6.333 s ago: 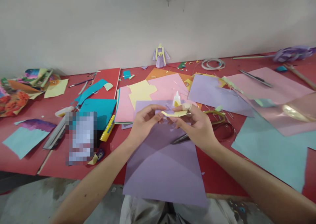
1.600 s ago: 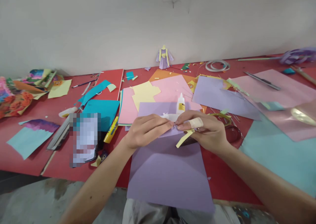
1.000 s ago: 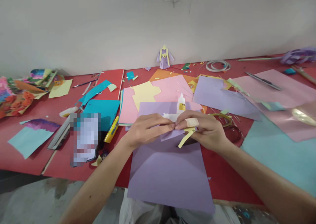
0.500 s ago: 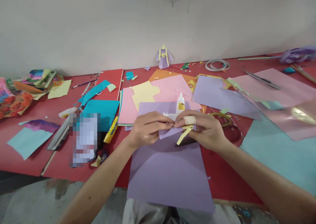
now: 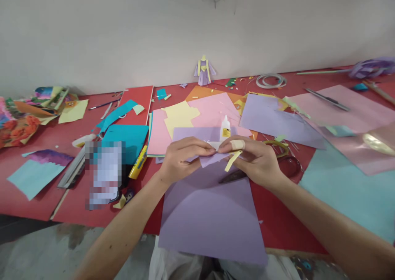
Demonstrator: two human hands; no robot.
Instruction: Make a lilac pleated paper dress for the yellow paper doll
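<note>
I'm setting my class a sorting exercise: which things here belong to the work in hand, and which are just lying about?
Seemingly in the job:
small purple paper, between left hand and right hand;
yellow strip, at the right hand;
probably the white bottle and large purple sheet.

Seemingly just lying about:
white coil;
orange flowers;
red board;
light-blue sheet.

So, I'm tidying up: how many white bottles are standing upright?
1: the yellow-labelled white bottle, just beyond the right hand; others may be hidden from view.

The small paper is lilac, the narrow strip pale yellow.
</note>
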